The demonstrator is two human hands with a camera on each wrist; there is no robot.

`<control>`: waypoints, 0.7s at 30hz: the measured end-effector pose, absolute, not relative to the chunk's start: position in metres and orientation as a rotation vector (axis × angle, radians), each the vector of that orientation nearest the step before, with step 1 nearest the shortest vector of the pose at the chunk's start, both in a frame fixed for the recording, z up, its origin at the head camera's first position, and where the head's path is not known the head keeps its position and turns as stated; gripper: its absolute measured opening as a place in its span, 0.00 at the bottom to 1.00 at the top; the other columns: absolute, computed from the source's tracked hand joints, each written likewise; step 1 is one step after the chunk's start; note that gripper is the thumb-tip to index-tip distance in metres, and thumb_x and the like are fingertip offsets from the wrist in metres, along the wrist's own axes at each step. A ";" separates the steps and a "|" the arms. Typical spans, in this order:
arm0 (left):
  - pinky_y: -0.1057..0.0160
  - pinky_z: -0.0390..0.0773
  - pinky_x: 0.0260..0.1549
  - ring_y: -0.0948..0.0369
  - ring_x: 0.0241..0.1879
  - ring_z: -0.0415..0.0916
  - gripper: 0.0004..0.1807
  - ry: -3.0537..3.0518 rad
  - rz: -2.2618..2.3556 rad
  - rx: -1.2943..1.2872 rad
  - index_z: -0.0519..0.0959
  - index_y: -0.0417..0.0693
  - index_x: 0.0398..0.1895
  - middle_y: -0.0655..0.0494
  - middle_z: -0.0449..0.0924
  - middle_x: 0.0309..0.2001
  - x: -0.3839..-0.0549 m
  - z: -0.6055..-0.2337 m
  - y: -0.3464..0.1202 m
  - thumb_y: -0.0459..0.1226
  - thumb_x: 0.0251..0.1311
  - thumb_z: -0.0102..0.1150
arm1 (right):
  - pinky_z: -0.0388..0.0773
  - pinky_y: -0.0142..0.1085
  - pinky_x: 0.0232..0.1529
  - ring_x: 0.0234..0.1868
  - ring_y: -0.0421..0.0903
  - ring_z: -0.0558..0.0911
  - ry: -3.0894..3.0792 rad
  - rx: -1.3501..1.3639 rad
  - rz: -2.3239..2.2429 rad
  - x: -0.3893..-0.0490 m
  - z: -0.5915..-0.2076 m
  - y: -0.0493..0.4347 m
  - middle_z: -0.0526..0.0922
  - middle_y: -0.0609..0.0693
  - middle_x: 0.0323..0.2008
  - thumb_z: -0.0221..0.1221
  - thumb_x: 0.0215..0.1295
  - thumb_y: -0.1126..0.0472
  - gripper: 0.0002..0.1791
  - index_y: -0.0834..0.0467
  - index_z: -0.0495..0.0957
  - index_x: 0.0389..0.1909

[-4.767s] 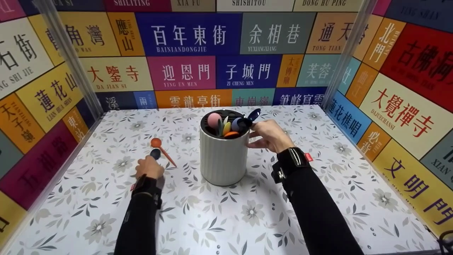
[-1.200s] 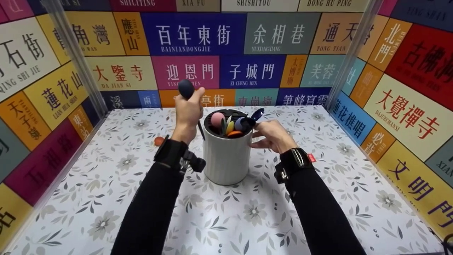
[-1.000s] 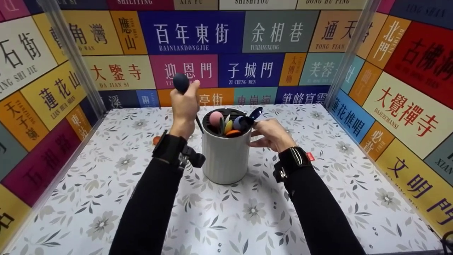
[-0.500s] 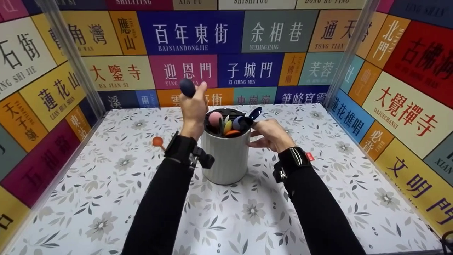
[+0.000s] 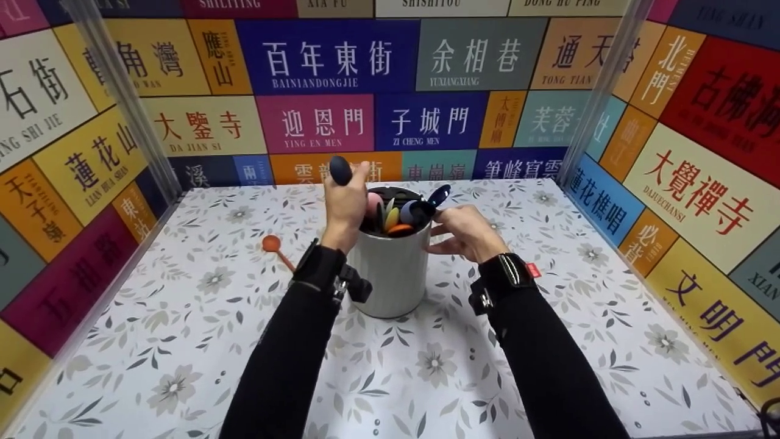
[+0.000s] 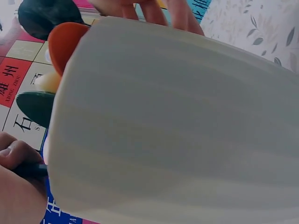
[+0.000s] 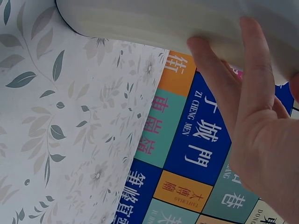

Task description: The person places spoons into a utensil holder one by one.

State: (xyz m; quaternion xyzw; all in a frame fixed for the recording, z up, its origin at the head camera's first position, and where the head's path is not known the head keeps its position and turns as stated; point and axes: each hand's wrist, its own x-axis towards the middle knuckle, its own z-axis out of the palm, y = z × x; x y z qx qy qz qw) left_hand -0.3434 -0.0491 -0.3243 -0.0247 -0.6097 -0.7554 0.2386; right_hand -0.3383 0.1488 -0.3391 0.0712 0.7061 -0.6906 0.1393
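Observation:
In the head view my left hand point(image 5: 345, 206) grips a dark spoon point(image 5: 340, 171), bowl up, at the left rim of a ribbed pale utensil holder point(image 5: 390, 277). Its dark handle point(image 6: 32, 170) meets the holder's mouth in the left wrist view; the lower end is hidden. My right hand point(image 5: 468, 230) touches the holder's right side near the rim, with fairly straight fingers point(image 7: 257, 60) against the wall in the right wrist view. Several utensils stand in the holder, among them a pink one point(image 5: 374, 204), an orange one point(image 5: 400, 229) and a glossy dark-blue one point(image 5: 439, 195).
An orange spoon point(image 5: 272, 244) lies on the floral tabletop point(image 5: 183, 317) left of the holder, its handle partly behind my left wrist. Walls with colourful sign panels point(image 5: 329, 58) enclose the table at the back and both sides.
My left hand has lifted the dark spoon off the table beside the orange spoon and brought it right, then down to the holder's rim. My right hand stays at the holder.

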 end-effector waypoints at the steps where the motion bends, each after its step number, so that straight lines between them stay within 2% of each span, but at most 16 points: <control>1: 0.65 0.68 0.35 0.61 0.28 0.64 0.21 -1.694 -2.052 -0.060 0.67 0.51 0.19 0.59 0.64 0.22 -0.343 -0.325 -0.049 0.36 0.72 0.61 | 0.89 0.42 0.48 0.54 0.56 0.82 2.041 0.206 -1.998 -0.338 -0.339 0.149 0.75 0.63 0.60 0.69 0.68 0.59 0.12 0.64 0.83 0.44; 3: 0.65 0.68 0.35 0.61 0.27 0.65 0.21 -1.727 -2.037 -0.039 0.68 0.52 0.19 0.59 0.65 0.21 -0.343 -0.326 -0.049 0.38 0.72 0.62 | 0.89 0.42 0.48 0.52 0.56 0.82 2.039 0.209 -1.999 -0.338 -0.338 0.149 0.75 0.63 0.59 0.69 0.69 0.59 0.12 0.64 0.83 0.44; 8: 0.67 0.68 0.21 0.65 0.16 0.63 0.22 -1.690 -2.108 -0.118 0.67 0.51 0.18 0.61 0.63 0.14 -0.343 -0.326 -0.048 0.39 0.72 0.62 | 0.89 0.42 0.47 0.47 0.53 0.85 2.047 0.225 -1.994 -0.337 -0.338 0.149 0.77 0.64 0.57 0.66 0.71 0.60 0.10 0.63 0.82 0.44; 10: 0.69 0.71 0.20 0.65 0.16 0.66 0.19 -1.683 -2.115 -0.180 0.70 0.49 0.21 0.60 0.67 0.17 -0.343 -0.325 -0.049 0.38 0.71 0.64 | 0.89 0.42 0.47 0.46 0.54 0.85 2.051 0.226 -1.989 -0.337 -0.338 0.150 0.78 0.65 0.56 0.65 0.72 0.60 0.10 0.63 0.83 0.45; 12: 0.67 0.78 0.26 0.61 0.23 0.75 0.12 -1.706 -2.076 -0.239 0.76 0.45 0.29 0.55 0.76 0.23 -0.343 -0.324 -0.050 0.38 0.69 0.66 | 0.89 0.42 0.47 0.46 0.54 0.86 2.052 0.223 -1.989 -0.337 -0.338 0.150 0.79 0.65 0.56 0.66 0.72 0.59 0.11 0.63 0.83 0.45; 13: 0.66 0.80 0.34 0.59 0.30 0.78 0.10 -1.724 -2.053 -0.262 0.78 0.43 0.35 0.52 0.79 0.30 -0.344 -0.323 -0.051 0.39 0.69 0.66 | 0.89 0.42 0.47 0.46 0.54 0.86 2.051 0.222 -1.988 -0.336 -0.338 0.150 0.79 0.65 0.56 0.67 0.71 0.59 0.11 0.63 0.83 0.45; 14: 0.64 0.80 0.42 0.57 0.39 0.80 0.11 -1.759 -2.008 -0.270 0.79 0.42 0.43 0.50 0.81 0.39 -0.343 -0.322 -0.053 0.41 0.68 0.67 | 0.89 0.42 0.47 0.46 0.55 0.86 2.050 0.220 -1.987 -0.337 -0.338 0.150 0.79 0.66 0.56 0.67 0.71 0.58 0.12 0.63 0.83 0.45; 15: 0.62 0.78 0.51 0.55 0.48 0.78 0.17 -1.796 -1.966 -0.271 0.78 0.43 0.52 0.48 0.81 0.49 -0.343 -0.321 -0.054 0.43 0.68 0.67 | 0.89 0.42 0.47 0.46 0.55 0.86 2.049 0.220 -1.985 -0.336 -0.338 0.150 0.79 0.66 0.56 0.68 0.70 0.58 0.12 0.63 0.83 0.45; 18: 0.53 0.68 0.69 0.51 0.69 0.66 0.35 -1.862 -1.928 -0.260 0.66 0.48 0.75 0.45 0.66 0.73 -0.340 -0.321 -0.060 0.50 0.70 0.62 | 0.89 0.42 0.47 0.47 0.56 0.86 2.045 0.217 -1.981 -0.337 -0.338 0.150 0.79 0.66 0.56 0.69 0.70 0.57 0.13 0.63 0.83 0.45; 21: 0.46 0.60 0.75 0.50 0.77 0.55 0.40 -1.909 -1.908 -0.223 0.57 0.54 0.82 0.48 0.53 0.81 -0.338 -0.324 -0.067 0.55 0.72 0.55 | 0.89 0.42 0.48 0.49 0.57 0.85 2.039 0.214 -1.984 -0.336 -0.338 0.150 0.78 0.66 0.57 0.69 0.70 0.57 0.13 0.64 0.83 0.45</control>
